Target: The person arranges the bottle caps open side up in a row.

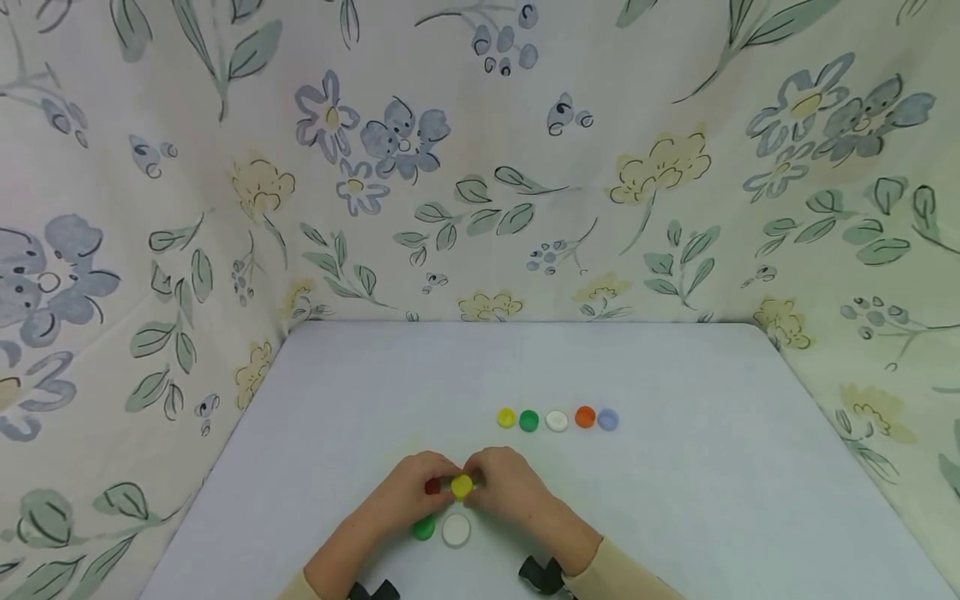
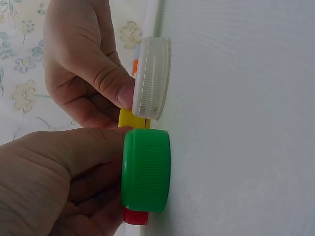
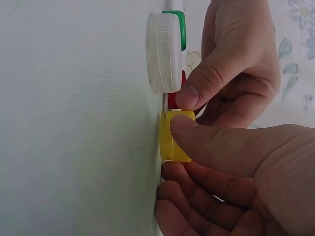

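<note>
Near the front of the white table, my two hands meet tip to tip. My right hand (image 1: 506,483) holds a yellow bottle cap (image 3: 174,135), its thumb pressed on the cap's side. Curled round a red bottle cap (image 1: 432,486), my left hand (image 1: 412,492) has its thumb tip right beside the yellow cap. The fingers partly hide the red cap in both wrist views. Closer to me than the hands, a green bottle cap (image 2: 146,169) and a wider white cap (image 2: 152,78) lie on the table, the green one by the left thumb.
Beyond the hands runs a row of caps: yellow (image 1: 506,417), green (image 1: 528,421), white (image 1: 557,421), orange (image 1: 585,417) and blue (image 1: 608,419). Flower-patterned cloth (image 1: 480,167) hangs behind the table (image 1: 675,500) and along its sides.
</note>
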The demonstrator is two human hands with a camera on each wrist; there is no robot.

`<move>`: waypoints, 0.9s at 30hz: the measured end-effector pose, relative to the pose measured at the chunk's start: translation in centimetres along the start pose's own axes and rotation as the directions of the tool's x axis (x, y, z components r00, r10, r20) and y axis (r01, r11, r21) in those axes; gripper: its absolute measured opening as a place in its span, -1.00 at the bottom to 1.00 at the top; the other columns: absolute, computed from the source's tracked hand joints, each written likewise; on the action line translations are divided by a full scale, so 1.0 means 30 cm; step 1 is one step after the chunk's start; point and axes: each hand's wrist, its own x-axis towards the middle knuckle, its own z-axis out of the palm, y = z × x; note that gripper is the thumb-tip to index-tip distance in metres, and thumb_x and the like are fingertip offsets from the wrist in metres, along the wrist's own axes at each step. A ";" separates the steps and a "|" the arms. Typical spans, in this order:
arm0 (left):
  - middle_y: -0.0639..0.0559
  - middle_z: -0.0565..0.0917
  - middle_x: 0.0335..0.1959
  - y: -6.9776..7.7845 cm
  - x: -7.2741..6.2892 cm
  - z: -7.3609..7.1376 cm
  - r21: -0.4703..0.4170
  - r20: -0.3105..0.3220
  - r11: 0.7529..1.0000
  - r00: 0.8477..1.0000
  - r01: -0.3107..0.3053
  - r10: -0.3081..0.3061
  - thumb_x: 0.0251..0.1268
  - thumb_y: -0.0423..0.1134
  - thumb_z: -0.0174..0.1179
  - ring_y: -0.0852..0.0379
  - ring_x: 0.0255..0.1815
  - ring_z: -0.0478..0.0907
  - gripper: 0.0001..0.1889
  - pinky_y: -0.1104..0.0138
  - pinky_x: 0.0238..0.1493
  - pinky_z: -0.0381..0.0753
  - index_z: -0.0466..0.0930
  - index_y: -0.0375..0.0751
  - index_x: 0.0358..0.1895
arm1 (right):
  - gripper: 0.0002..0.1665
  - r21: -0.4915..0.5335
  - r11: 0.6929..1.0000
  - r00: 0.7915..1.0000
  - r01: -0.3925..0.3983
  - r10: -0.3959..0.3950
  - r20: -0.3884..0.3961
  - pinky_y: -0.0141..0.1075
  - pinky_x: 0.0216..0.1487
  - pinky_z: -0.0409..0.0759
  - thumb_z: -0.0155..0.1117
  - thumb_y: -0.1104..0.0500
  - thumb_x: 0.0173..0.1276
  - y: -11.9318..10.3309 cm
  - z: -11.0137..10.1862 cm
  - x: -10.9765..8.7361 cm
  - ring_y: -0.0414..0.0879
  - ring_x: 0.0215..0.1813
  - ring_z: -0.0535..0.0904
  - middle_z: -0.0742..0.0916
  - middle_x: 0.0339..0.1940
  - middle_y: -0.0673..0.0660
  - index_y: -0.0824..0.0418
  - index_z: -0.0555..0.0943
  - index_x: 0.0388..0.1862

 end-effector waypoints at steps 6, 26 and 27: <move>0.10 0.74 -0.07 0.010 0.009 -0.001 0.004 0.004 1.000 1.000 -0.005 0.005 0.24 -0.37 0.45 0.17 -0.11 0.57 -0.73 0.29 -0.05 0.60 0.76 -0.17 0.01 | -0.71 0.047 0.999 1.000 0.004 -0.004 0.004 -0.32 -0.13 0.60 0.61 0.19 0.15 0.006 -0.014 -0.004 -0.27 -0.28 0.52 0.72 -0.33 -0.11 0.19 0.77 -0.14; 0.11 0.73 -0.04 0.037 0.044 -0.014 0.128 -0.064 0.992 0.998 0.000 0.008 0.33 -0.34 0.37 0.11 0.03 0.64 -0.74 0.16 0.07 0.63 0.72 -0.21 0.07 | -0.69 0.169 0.985 1.000 -0.013 0.015 -0.008 -0.35 -0.17 0.57 0.38 0.24 0.40 0.037 -0.043 0.009 -0.26 -0.24 0.55 0.77 -0.05 -0.04 0.19 0.74 0.11; 0.11 0.73 -0.04 0.038 0.048 -0.015 0.133 -0.066 0.991 0.998 0.007 0.002 0.34 -0.35 0.37 0.11 0.04 0.64 -0.73 0.14 0.09 0.62 0.72 -0.21 0.07 | -0.70 0.181 0.983 1.000 -0.016 0.019 -0.013 -0.35 -0.17 0.58 0.38 0.24 0.41 0.039 -0.044 0.011 -0.25 -0.24 0.55 0.76 -0.07 -0.05 0.18 0.73 0.11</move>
